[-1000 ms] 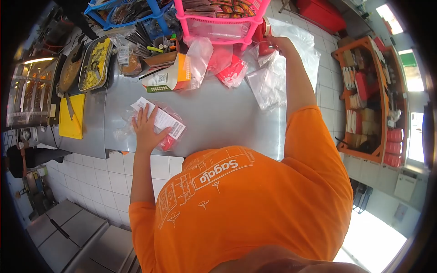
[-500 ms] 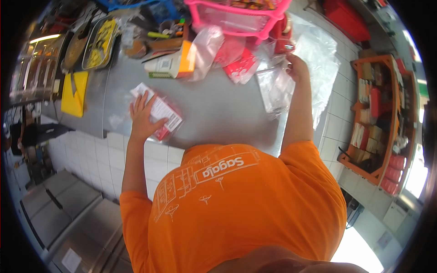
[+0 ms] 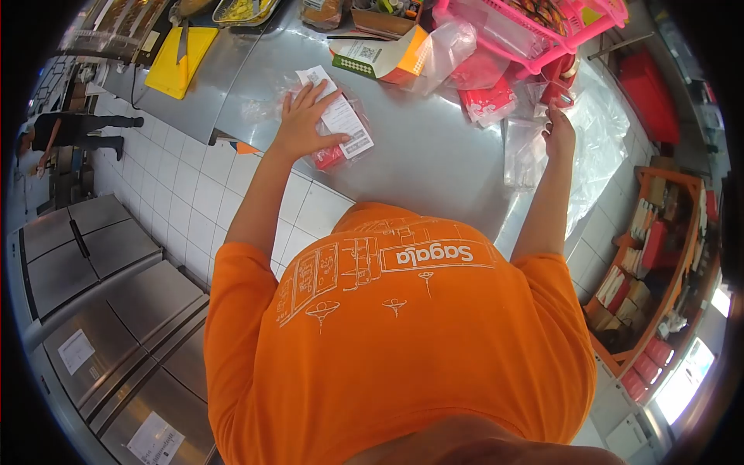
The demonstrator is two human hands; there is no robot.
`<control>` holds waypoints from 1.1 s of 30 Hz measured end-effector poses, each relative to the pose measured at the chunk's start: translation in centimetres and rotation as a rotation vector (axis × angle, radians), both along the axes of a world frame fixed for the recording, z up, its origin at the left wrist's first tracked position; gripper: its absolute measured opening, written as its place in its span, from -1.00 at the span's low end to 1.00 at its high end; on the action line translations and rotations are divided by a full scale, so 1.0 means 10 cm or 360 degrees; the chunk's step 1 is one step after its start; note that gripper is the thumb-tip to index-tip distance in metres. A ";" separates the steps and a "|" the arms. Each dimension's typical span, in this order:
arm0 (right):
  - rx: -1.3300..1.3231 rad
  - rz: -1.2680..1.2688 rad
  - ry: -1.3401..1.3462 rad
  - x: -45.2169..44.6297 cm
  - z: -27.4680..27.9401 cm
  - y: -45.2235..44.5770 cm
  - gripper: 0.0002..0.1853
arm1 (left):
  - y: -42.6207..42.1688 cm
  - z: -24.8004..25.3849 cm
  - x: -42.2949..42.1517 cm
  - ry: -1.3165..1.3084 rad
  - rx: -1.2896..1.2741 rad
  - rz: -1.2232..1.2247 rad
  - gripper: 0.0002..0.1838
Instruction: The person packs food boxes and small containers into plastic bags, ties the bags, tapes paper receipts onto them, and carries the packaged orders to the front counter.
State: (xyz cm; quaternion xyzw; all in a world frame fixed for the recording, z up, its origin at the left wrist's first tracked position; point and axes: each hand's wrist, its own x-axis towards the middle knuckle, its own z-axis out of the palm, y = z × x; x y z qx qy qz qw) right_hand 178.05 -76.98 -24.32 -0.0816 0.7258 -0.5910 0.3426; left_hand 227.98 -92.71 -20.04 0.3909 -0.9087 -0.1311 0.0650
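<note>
My left hand (image 3: 304, 126) lies with fingers spread on a white printed slip (image 3: 341, 116), over a clear plastic package with a red item (image 3: 328, 157) inside, near the counter's front edge. My right hand (image 3: 559, 136) is at the right, fingers bent, just below a red dispenser (image 3: 559, 77) with a shiny metal part. Whether a small thing is between its fingertips is too small to tell. Clear plastic bags (image 3: 525, 152) lie beside and under that hand. A red and white packet (image 3: 488, 101) lies to its left.
A pink basket (image 3: 508, 31) stands at the back, beside an open paper box (image 3: 380, 58). A knife (image 3: 183, 58) rests on a yellow cutting board (image 3: 167, 70) at the left. Beyond the steel counter (image 3: 418, 147), another person (image 3: 70, 132) stands at far left. Orange shelves (image 3: 659, 256) are at right.
The view has swung, so the counter sits higher and further right. My right hand has come down from the red dispenser's top to just below its metal part. My left hand stays on the slip.
</note>
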 end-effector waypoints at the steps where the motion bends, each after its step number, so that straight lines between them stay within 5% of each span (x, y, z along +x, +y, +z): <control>1: -0.0206 0.0123 0.0120 0.21 0.09 0.02 -0.75 | 0.00 0.01 0.00 -0.0003 0.0006 0.0009 -0.02; 4: -0.0430 0.0812 0.0337 1.08 0.06 0.01 -0.80 | 0.04 0.01 0.00 0.0000 0.0003 0.0036 -0.01; 6: -0.0096 0.1277 0.0092 2.02 0.40 -0.03 -0.83 | 0.03 0.01 0.01 0.0018 -0.0016 0.0026 0.00; 9: -0.0139 0.1499 -0.0212 2.88 0.10 -0.03 -0.81 | 0.03 -0.04 0.03 0.0043 -0.0047 0.0001 0.02; 18: -0.0044 0.1089 -0.0104 3.42 -0.27 -0.21 -0.65 | 0.01 -0.07 0.05 0.0090 -0.0117 -0.0047 0.02; 33: 0.0278 0.1303 0.0412 3.37 -0.12 -0.30 -0.59 | -0.01 -0.08 0.08 0.0077 -0.0091 -0.0091 0.04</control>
